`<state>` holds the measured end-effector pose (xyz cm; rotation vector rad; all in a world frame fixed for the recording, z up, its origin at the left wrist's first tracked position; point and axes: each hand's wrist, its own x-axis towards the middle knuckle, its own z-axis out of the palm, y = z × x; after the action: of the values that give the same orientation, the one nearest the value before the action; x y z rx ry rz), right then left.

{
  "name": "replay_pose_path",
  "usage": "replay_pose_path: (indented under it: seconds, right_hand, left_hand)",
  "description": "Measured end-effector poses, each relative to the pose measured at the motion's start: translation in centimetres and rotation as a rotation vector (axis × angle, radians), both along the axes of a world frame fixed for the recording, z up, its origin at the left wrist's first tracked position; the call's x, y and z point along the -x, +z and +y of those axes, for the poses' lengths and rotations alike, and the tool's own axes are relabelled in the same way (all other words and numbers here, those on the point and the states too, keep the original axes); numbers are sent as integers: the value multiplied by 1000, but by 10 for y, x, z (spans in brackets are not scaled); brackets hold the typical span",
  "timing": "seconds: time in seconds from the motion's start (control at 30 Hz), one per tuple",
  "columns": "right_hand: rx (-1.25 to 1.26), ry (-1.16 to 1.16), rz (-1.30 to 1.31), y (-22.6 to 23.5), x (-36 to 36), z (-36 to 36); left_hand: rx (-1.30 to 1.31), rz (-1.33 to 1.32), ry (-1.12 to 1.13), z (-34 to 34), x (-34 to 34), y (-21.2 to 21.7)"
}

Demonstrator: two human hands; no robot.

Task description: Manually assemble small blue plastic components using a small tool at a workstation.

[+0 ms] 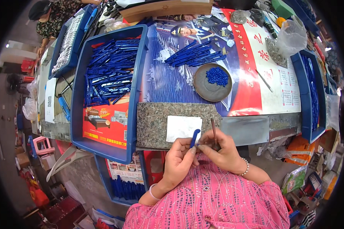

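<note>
hands meet just off the near edge of the granite slab point(153, 122): left hand point(178, 158) pinches a blue plastic strip point(195, 138), long axis upright, right hand point(221, 150) closed on a thin brown rod point(213, 129) just beside it.

So there's a big glossy blue, red and white poster with a calendar grid point(256, 76) spread over the tabletop as a cover. A red and yellow furniture flyer point(105, 124) lines the bottom of the large blue plastic tray point(135, 95). A small white paper label point(183, 128) sits on the speckled granite slab point(153, 122). Clear plastic bag point(292, 36) top right.
</note>
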<state>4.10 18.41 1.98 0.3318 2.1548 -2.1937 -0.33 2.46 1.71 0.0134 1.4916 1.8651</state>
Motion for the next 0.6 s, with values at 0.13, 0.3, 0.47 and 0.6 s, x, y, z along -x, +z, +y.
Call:
replay_pose_path:
  seconds: [0.13,0.3,0.47,0.6]
  right_hand:
    - [-131,-48,63,1,1,-4]
    - [-209,-51,89,6,3,-5]
    - [-366,-96,163,6,0,-13]
    - [-432,-87,146,18,2,-12]
  left_hand:
    - [76,80,3,1,-5,0]
    - [275,366,-65,0,-5,4]
    - [413,801,-89,1,-6,-1]
    - [457,1012,-95,1,-6,0]
